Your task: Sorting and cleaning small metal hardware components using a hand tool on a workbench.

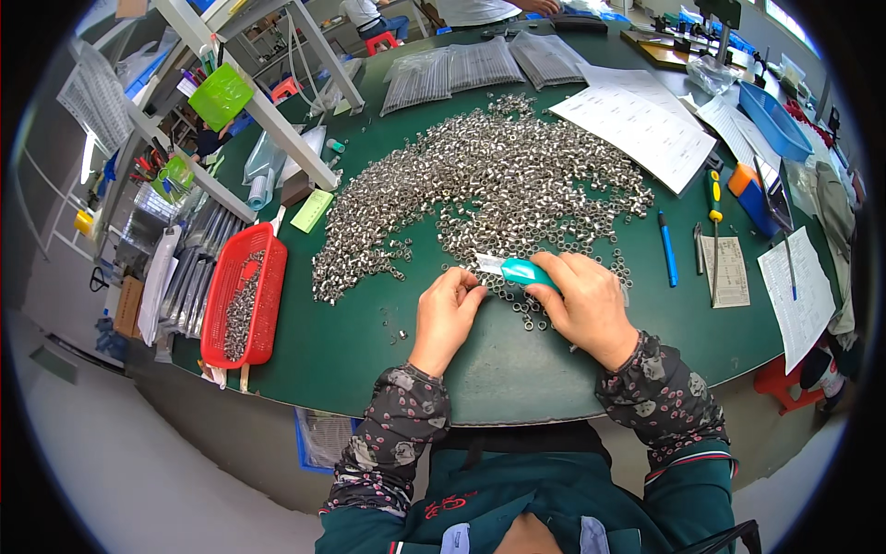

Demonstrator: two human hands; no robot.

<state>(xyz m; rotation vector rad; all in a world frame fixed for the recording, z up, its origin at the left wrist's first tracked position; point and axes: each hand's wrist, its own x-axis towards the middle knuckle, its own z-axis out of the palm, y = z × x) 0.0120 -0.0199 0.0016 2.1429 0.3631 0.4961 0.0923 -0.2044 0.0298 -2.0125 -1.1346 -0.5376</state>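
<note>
My right hand [588, 307] is closed around a knife with a teal handle [524, 270] and a flat pale blade that points left. Close to the blade's tip, my left hand [446, 317] has its thumb and fingers pinched together; whatever sits between them is too small to make out. Beyond both hands spreads a broad heap of small silvery metal rings [498, 180]. Several loose rings lie under and beside the knife, and a few more are scattered left of my left hand.
A red plastic basket [268, 305] with more metal parts stands at the left edge of the green table [323, 355]. To the right lie a blue pen [667, 247], a yellow-handled screwdriver [714, 196] and paper sheets [637, 125]. Plastic bags of thin tubes [480, 66] lie behind the heap.
</note>
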